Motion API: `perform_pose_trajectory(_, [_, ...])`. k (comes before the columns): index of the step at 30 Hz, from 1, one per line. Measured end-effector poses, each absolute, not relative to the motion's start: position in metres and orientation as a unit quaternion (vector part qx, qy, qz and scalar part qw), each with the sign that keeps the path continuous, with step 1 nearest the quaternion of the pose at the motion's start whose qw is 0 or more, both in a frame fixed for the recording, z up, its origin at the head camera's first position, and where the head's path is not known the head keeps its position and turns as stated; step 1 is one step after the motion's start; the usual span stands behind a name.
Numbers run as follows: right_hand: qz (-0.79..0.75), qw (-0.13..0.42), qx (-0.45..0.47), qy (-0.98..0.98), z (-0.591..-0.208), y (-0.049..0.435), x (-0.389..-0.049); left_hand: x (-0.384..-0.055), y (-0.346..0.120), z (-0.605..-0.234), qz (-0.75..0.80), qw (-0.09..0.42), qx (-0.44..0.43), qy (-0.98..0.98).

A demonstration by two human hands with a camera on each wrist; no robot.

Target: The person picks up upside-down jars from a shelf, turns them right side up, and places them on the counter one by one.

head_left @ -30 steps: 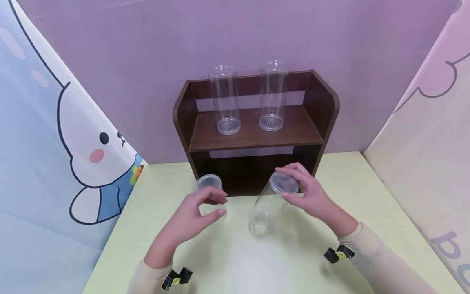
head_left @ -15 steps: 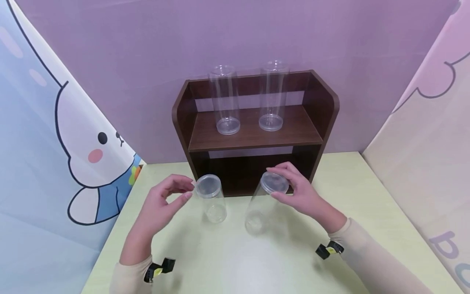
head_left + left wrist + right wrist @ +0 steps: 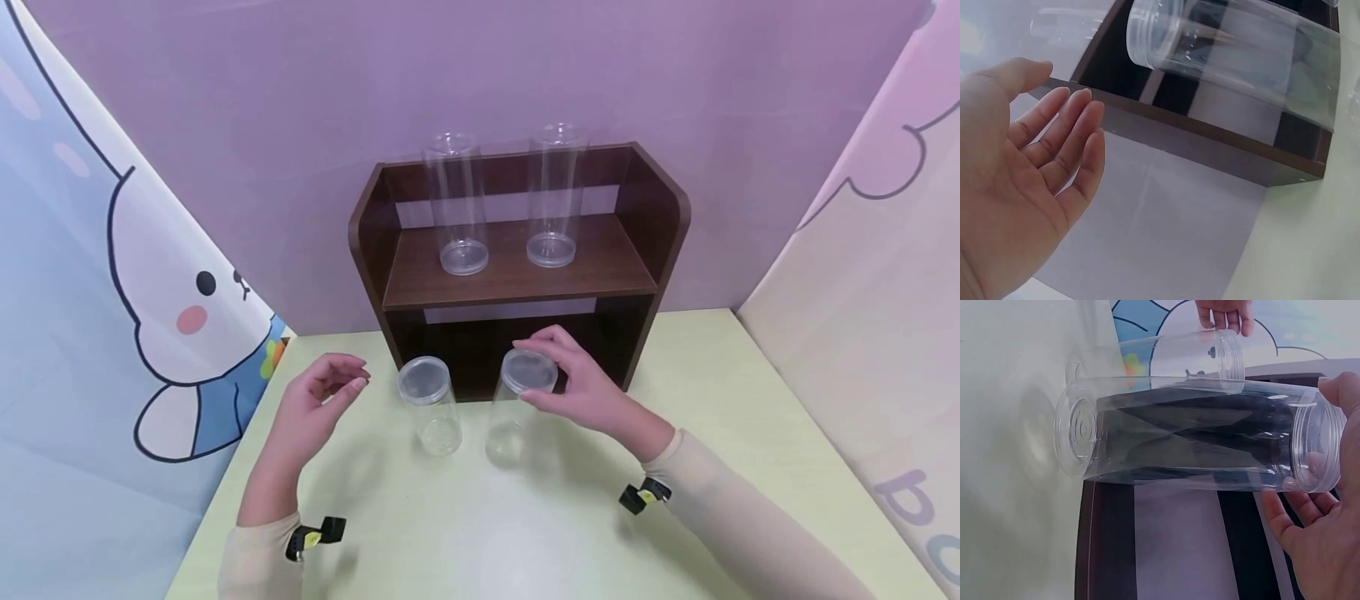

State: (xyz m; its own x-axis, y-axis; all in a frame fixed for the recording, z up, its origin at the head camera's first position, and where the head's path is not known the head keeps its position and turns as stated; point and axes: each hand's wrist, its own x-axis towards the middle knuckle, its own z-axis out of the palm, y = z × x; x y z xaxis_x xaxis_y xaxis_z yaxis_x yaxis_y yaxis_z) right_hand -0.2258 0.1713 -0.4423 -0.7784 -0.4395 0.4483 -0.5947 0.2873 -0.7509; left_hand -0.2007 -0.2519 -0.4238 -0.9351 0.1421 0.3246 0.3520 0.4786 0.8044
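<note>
My right hand grips a clear plastic jar around its lid, thumb on the near side. In the right wrist view, this see-through jar looks empty; whether its base touches the table I cannot tell. To its left another clear lidded jar stands upright on the table. My left hand hovers left of that second jar, apart from it, fingers loosely bent around nothing. The left wrist view has the palm facing the camera, with a jar beyond the fingertips.
A dark brown two-tier shelf stands behind the jars at the back of the pale table. Two tall clear jars, a left one and a right one, stand upright on its upper board. Printed cloths hang at both sides.
My left hand has drawn away leftward from the left jar. My right hand has carried its jar leftward, closer to the other one, and the jar has gone from tilted to nearly upright.
</note>
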Motion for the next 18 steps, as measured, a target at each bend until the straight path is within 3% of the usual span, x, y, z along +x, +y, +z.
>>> perform_pose_trajectory(18, [0.456,0.076,0.348,-0.816,-0.435,0.143,-0.239,-0.212,-0.256,-0.436,-0.495,0.096,-0.135,-0.853])
